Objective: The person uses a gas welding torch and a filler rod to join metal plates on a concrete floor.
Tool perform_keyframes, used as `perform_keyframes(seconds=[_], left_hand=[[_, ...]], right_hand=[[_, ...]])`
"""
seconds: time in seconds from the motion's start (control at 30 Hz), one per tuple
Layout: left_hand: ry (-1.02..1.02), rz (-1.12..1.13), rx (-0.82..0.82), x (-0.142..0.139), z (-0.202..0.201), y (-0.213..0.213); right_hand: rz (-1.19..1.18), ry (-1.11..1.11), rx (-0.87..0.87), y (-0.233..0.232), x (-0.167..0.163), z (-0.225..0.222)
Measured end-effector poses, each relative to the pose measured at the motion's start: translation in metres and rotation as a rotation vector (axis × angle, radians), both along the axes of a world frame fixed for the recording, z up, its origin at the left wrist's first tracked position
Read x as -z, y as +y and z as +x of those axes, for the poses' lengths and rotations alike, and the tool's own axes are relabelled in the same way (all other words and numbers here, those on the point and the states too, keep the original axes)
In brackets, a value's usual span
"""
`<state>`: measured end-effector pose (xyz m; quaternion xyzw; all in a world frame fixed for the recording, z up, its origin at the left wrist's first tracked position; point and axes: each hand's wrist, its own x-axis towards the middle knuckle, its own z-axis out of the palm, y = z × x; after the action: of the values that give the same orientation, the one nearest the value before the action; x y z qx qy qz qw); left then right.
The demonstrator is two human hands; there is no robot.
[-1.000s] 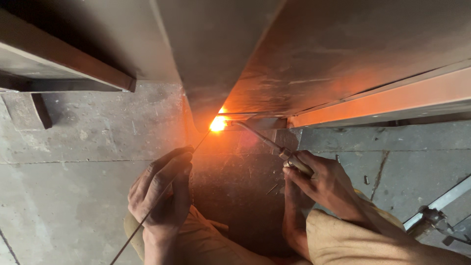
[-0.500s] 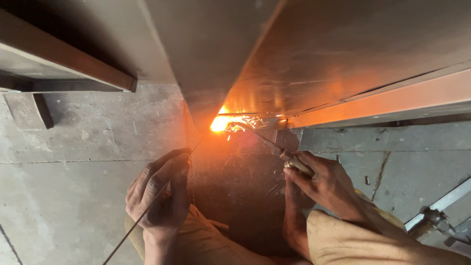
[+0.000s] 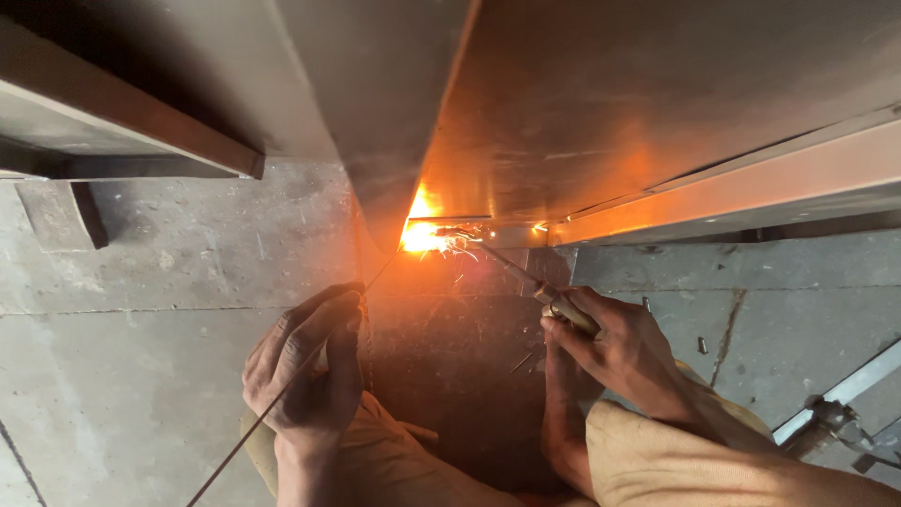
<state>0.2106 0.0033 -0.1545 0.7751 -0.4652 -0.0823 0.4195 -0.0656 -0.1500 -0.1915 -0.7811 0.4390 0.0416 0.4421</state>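
Note:
My left hand (image 3: 305, 361) pinches a thin filler rod (image 3: 282, 394) that runs up and right toward a bright orange flame (image 3: 420, 233). A torch (image 3: 526, 282) with a slim nozzle is gripped in my right hand (image 3: 615, 347), its tip at the flame. The flame sits at the bottom corner of a large metal sheet structure (image 3: 601, 113), where a vertical edge meets a horizontal frame bar (image 3: 732, 192). Sparks scatter right of the flame. My knees in tan trousers (image 3: 676, 460) show below.
A metal angle bar (image 3: 131, 131) juts in at upper left. The floor is grey concrete (image 3: 169, 263) with cracks and small metal bits. A metal strip and a fitting (image 3: 831, 413) lie at the lower right. A bare foot (image 3: 563, 441) rests between my knees.
Both hands have stayed almost in place. Sparks have appeared to the right of the flame, and the glow on the metal sheet has spread a little.

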Motion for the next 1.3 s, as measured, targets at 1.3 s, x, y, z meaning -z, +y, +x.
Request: perform_keyframes(seconds=[1.3], left_hand=[[-0.021,0.004,0.006,-0.0005,-0.0029,-0.0004]], right_hand=[[-0.006,-0.051,-0.078,-0.0006,-0.0010,-0.0009]])
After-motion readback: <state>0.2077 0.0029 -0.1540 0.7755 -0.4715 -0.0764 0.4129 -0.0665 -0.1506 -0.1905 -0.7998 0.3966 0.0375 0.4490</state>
